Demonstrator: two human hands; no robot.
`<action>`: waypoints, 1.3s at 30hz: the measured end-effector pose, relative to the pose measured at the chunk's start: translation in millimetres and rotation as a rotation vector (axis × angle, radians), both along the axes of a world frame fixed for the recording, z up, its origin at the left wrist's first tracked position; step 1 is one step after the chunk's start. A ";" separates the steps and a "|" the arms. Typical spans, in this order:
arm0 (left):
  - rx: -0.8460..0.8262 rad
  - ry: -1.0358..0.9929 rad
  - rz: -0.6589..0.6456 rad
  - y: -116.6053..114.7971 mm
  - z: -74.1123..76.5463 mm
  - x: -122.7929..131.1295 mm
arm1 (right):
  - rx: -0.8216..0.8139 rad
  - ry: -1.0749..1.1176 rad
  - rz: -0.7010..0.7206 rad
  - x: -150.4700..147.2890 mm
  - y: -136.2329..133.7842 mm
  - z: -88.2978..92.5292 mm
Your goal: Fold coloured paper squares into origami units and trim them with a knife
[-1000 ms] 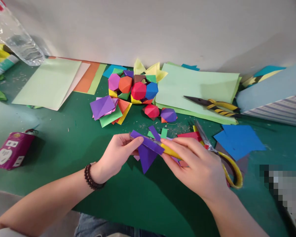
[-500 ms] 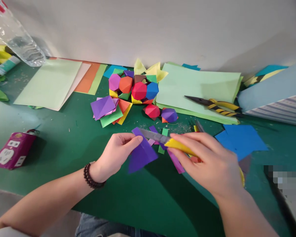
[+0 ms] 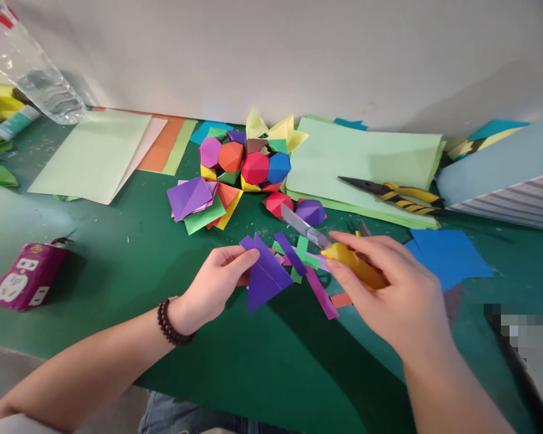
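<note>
Pinched between thumb and fingers of my left hand (image 3: 224,277) is a folded purple paper (image 3: 269,277), held just above the table. My right hand (image 3: 384,289) grips a yellow-handled utility knife (image 3: 355,265), its blade pointing up and left, apart from the paper. Under the blade lie cut paper strips, among them a magenta strip (image 3: 322,293) and a green strip (image 3: 301,250). Beyond the blade sit small folded paper pieces, one red (image 3: 277,205) and one purple (image 3: 311,211).
Folded colourful paper shapes (image 3: 256,166) stand at the back beside stacked paper squares (image 3: 190,198). Black-and-yellow pliers (image 3: 389,191) rest on light green sheets (image 3: 366,157). A water bottle (image 3: 40,78) and a purple box (image 3: 27,274) are on the left; blue paper (image 3: 452,256) is on the right.
My right hand has drawn the knife away from the purple paper, up and to the right. The paper has turned slightly in my left hand, its cut edge now parted.
</note>
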State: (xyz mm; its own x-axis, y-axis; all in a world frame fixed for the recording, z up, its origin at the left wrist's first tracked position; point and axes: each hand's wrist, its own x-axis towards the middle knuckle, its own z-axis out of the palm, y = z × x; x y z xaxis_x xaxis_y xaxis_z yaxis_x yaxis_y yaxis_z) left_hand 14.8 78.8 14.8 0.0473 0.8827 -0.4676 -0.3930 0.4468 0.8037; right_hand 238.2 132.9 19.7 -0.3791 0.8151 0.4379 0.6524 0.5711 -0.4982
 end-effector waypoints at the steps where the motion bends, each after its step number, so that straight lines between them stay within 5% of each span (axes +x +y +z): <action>1: 0.003 -0.016 -0.004 -0.2 -0.5 0.2 | -0.116 0.027 -0.009 -2.6 -1.4 -1.5; 5: 0.013 -0.082 -0.027 -1.8 -1.7 3.0 | -0.590 0.069 0.015 -19.2 -10.0 -3.4; 8: 0.009 -0.104 -0.038 -2.1 -0.9 4.9 | -0.736 0.009 0.025 -27.7 -13.3 0.2; 13: -0.033 0.025 0.046 2.0 2.1 0.1 | -0.865 0.171 -0.079 -19.2 -4.5 2.6; 16: -0.010 0.330 -0.111 3.3 3.9 -5.6 | -0.883 0.291 -0.120 -13.9 1.5 1.3; 18: 0.105 0.643 -0.181 1.2 5.2 -7.0 | -0.812 0.290 -0.117 -15.4 2.2 1.3; 22: 0.395 0.959 -0.042 -8.1 5.8 -0.9 | -0.662 0.219 -0.082 -27.2 -5.1 3.8; 29: 0.325 0.849 -0.120 -13.1 7.7 7.8 | -0.685 0.255 0.154 -33.0 -11.0 8.8; 35: 0.112 0.291 -0.147 -7.6 14.4 4.6 | -0.831 0.381 0.355 -23.7 -0.2 5.7; 39: 0.091 0.054 -0.100 -4.7 13.0 3.3 | -0.807 0.338 0.346 -23.4 0.7 8.2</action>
